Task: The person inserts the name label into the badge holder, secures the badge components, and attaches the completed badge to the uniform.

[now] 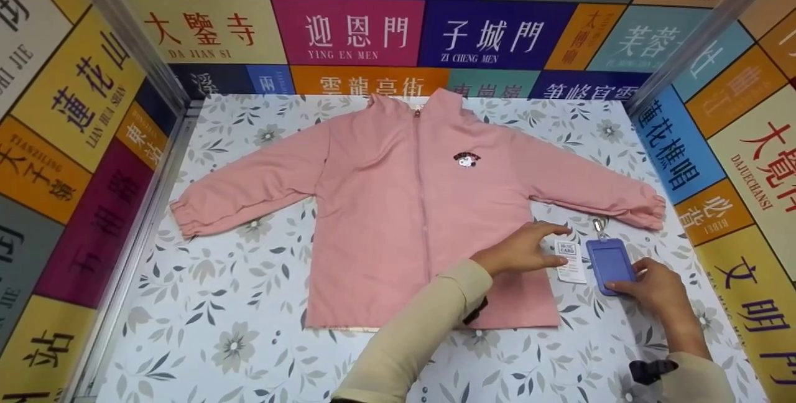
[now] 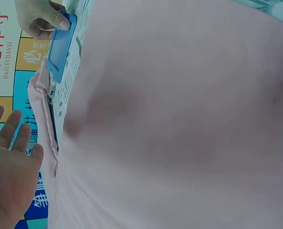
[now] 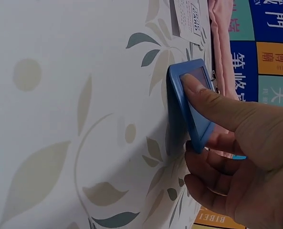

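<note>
- Right hand (image 1: 664, 286) has its grip on the violet-blue rectangular plastic card holder (image 1: 612, 263), pinching near the edge, likely to leave its face clear.
- Left hand (image 1: 525, 250) spreads its fingers, grip empty, beside the small white printed card (image 1: 572, 272); whether they touch, can't tell.
- Card lies on the white flower-patterned counter (image 1: 186, 303), between jacket and holder, seemingly within both hands' reach.
- Pink zip-front fabric jacket (image 1: 373, 222) lies flat, sleeves spread, apparently to show its front.
</note>
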A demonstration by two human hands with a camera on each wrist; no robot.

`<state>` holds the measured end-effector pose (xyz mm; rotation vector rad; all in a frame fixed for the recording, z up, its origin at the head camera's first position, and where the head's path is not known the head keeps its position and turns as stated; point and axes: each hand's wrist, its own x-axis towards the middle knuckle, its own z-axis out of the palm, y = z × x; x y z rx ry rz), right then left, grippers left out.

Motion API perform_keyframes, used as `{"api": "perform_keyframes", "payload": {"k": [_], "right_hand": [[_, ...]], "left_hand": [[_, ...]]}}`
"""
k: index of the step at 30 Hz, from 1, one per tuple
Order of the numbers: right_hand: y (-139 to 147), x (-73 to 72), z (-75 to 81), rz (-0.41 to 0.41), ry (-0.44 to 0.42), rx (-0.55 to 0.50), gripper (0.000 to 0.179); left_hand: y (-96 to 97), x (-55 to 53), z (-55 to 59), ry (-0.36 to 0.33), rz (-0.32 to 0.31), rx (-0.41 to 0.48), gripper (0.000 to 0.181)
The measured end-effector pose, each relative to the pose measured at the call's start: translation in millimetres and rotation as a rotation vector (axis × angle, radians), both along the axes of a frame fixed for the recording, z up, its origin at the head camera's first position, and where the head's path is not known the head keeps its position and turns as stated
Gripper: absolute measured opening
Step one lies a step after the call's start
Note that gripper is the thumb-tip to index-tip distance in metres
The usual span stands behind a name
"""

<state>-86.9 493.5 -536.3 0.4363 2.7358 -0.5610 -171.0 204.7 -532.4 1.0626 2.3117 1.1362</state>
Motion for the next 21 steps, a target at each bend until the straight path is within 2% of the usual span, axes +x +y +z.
{"api": "perform_keyframes", "payload": {"k": [11,21], "right_hand": [[8,4.0,5.7,-0.026,-0.003,-0.05,0.076],[20,7.8,7.4,0.012,-0.029,-0.127,0.06]], "left_hand": [[-2.5,-0.9,-4.4,0.006,0.0,-0.004,0.062],[-3.3,0.1,-6.6,-0.025,0.021,-0.016,0.061]]}}
